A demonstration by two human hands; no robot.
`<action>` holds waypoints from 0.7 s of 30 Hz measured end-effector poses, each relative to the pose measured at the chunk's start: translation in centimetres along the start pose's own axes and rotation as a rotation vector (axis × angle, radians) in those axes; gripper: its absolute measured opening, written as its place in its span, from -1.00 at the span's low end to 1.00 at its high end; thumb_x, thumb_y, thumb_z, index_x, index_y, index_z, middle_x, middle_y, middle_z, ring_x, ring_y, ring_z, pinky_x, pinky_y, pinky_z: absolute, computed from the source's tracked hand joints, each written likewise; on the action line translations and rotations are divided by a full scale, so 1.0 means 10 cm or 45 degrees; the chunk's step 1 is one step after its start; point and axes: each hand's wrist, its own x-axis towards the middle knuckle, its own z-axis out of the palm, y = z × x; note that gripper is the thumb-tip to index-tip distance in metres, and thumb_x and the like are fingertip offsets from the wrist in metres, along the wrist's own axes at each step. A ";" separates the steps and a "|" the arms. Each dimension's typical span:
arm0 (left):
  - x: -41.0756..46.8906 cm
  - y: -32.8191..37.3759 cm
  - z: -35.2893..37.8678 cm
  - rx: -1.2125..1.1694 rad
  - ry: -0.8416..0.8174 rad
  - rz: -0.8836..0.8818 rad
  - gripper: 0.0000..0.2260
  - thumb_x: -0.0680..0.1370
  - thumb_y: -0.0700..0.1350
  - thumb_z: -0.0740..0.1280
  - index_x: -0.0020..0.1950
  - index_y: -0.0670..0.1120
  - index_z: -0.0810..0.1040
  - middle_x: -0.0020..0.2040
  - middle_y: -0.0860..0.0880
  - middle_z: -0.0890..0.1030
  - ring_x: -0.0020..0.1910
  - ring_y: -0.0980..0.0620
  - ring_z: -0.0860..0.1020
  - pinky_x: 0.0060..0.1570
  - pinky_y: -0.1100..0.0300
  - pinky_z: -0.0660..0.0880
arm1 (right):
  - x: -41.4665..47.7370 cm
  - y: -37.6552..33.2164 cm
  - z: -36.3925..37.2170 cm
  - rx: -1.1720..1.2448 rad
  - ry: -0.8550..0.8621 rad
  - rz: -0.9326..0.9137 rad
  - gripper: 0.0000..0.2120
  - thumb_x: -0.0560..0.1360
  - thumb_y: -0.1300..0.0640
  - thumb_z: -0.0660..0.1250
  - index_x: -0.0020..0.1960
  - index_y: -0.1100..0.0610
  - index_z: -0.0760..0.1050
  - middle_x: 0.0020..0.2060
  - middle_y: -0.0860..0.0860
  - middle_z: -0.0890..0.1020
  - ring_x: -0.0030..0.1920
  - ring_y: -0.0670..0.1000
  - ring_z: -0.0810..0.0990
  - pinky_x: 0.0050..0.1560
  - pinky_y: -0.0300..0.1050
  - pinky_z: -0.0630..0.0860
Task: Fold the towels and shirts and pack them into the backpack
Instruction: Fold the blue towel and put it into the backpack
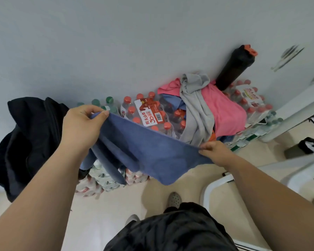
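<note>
A blue towel (149, 151) hangs stretched between my hands above the stacked water packs. My left hand (82, 124) pinches its upper left corner. My right hand (214, 153) pinches the opposite corner lower down. The towel's free edge droops toward the floor. A black backpack (25, 142) leans against the wall at the left, partly behind my left forearm. On the water packs further back lies a heap of clothes: a grey garment (196, 109) draped over a pink one (225, 111), with a bit of blue cloth (172, 101) under them.
Shrink-wrapped packs of bottled water (145, 113) are stacked along the wall. A tall black bottle with an orange cap (234, 67) stands behind the clothes. White furniture frames (297, 109) stand at the right. My feet are on the beige floor (152, 196).
</note>
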 end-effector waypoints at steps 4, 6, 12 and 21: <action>0.13 -0.31 0.18 0.104 -0.108 -0.131 -0.85 0.55 -0.06 0.43 -0.22 -0.02 0.66 -0.18 0.06 0.67 -0.07 0.01 0.61 -0.05 0.10 0.52 | -0.14 -0.09 -0.61 0.364 0.036 0.039 -0.74 0.57 0.22 0.39 -0.27 0.05 0.67 -0.38 0.03 0.62 -0.34 -0.07 0.49 -0.25 -0.10 0.41; 0.19 -0.37 0.22 0.118 -0.248 -0.180 -0.83 0.55 -0.06 0.44 -0.25 -0.03 0.65 -0.24 0.04 0.66 -0.14 -0.02 0.60 -0.10 0.06 0.50 | -0.17 -0.15 -0.96 0.303 -0.134 0.035 -0.74 0.59 0.12 0.37 -0.26 0.15 0.62 -0.39 0.08 0.55 -0.34 -0.01 0.46 -0.28 -0.08 0.36; 0.54 0.09 0.24 0.207 -0.539 -0.119 -0.82 0.53 -0.12 0.46 -0.26 -0.11 0.65 -0.29 -0.10 0.65 -0.28 0.02 0.54 -0.18 0.13 0.43 | 0.25 -0.55 -2.03 -0.198 -0.224 -0.140 -0.79 0.48 -0.11 0.39 -0.20 -0.01 0.68 -0.24 -0.03 0.67 -0.21 -0.08 0.59 -0.08 -0.10 0.47; 1.79 0.91 0.88 0.910 -0.030 0.151 -0.82 0.54 0.07 0.40 0.03 -0.01 0.63 0.02 -0.14 0.63 0.04 -0.23 0.56 0.02 -0.03 0.51 | 1.99 -1.10 -2.69 -0.602 0.426 -0.364 -0.74 0.54 -0.06 0.39 0.15 0.06 0.63 0.12 0.07 0.65 0.14 0.17 0.58 0.15 0.02 0.48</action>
